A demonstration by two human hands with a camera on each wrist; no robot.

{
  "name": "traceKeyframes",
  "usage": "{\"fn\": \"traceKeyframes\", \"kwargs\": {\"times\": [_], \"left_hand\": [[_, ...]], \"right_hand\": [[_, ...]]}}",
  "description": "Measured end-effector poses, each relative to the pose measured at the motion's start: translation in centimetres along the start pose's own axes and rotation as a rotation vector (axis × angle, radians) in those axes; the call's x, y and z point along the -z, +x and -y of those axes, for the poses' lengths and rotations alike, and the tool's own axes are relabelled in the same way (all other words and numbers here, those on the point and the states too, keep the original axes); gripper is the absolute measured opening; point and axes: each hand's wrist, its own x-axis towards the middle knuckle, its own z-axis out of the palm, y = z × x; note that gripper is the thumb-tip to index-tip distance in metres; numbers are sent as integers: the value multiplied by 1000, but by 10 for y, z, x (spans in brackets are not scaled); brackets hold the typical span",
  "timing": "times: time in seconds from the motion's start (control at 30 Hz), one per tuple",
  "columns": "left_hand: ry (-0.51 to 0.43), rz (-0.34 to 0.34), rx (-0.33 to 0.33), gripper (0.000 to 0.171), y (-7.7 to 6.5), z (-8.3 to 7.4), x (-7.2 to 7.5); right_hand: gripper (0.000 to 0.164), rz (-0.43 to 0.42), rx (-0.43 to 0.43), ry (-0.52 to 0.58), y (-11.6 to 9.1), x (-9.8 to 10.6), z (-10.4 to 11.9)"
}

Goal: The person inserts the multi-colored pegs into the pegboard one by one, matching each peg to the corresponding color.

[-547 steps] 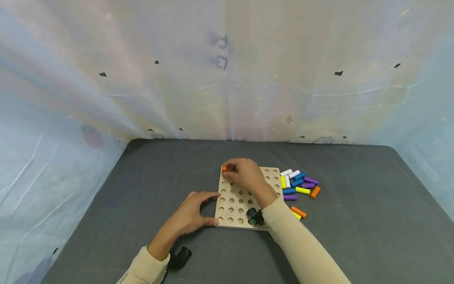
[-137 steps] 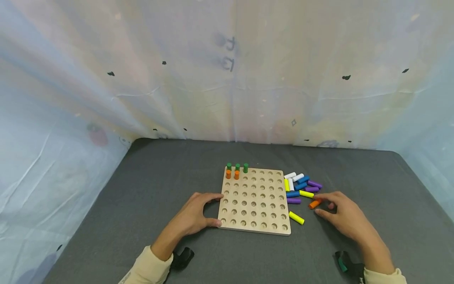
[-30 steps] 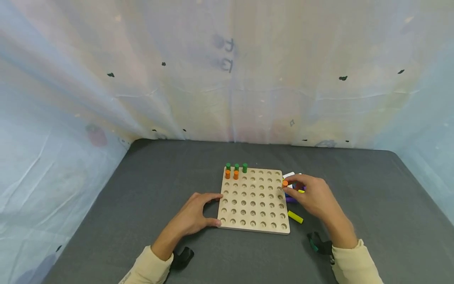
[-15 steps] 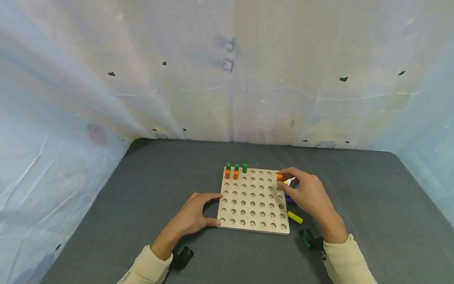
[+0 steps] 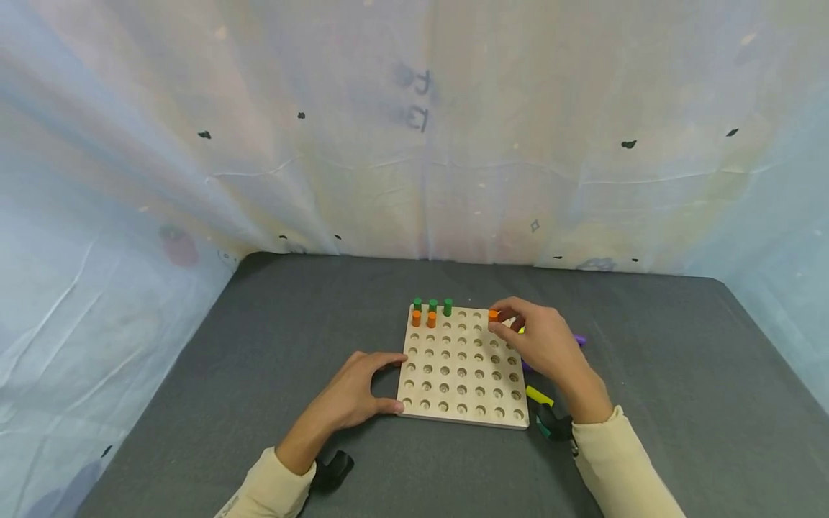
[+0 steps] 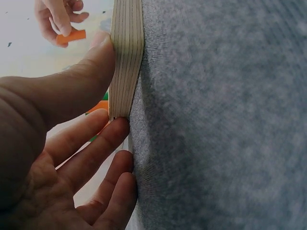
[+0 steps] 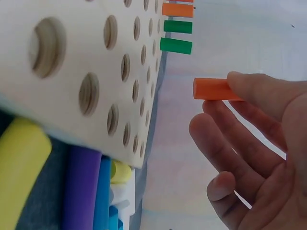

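A square wooden pegboard (image 5: 453, 367) with rows of round holes lies on the grey table. My left hand (image 5: 350, 388) rests at its left edge, thumb and forefinger spread apart along the side; in the left wrist view the thumb (image 6: 98, 62) touches the layered edge. My right hand (image 5: 544, 342) pinches an orange peg (image 7: 211, 89) between thumb and fingertips, above the board's far right part. In the right wrist view the peg is apart from the board face. Three green pegs (image 5: 447, 308) stand in the far row at the left, with two orange pegs (image 5: 432, 320) in front.
Right of the board lie loose pegs, mostly hidden behind my right hand in the head view. The right wrist view shows a yellow peg (image 7: 24, 165), a purple peg (image 7: 82, 187), blue and white ones. A pale printed curtain (image 5: 518, 144) hangs behind the table.
My right hand picked up an orange peg from the right-hand pile and has carried it leftward over the board. Earlier, the second orange peg was added to the row. My left hand stays put.
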Motion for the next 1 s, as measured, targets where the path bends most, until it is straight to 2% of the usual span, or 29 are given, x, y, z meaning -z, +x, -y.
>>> {"fn": "traceKeyframes", "kwargs": {"times": [0.17,0.37,0.77,1.0], "left_hand": [[3,-3,5,73,0,2,1],[5,-6,-17,73,-1,1,2],[11,1,6,73,1,-1,1],[9,1,0,73,1,-1,1]], "right_hand": [[25,61,19,33,14,-7,7],[22,131,42,23,27,-17,17],[23,183,54,77,43,-34,25],[21,179,39,48,48,-41,28]]}}
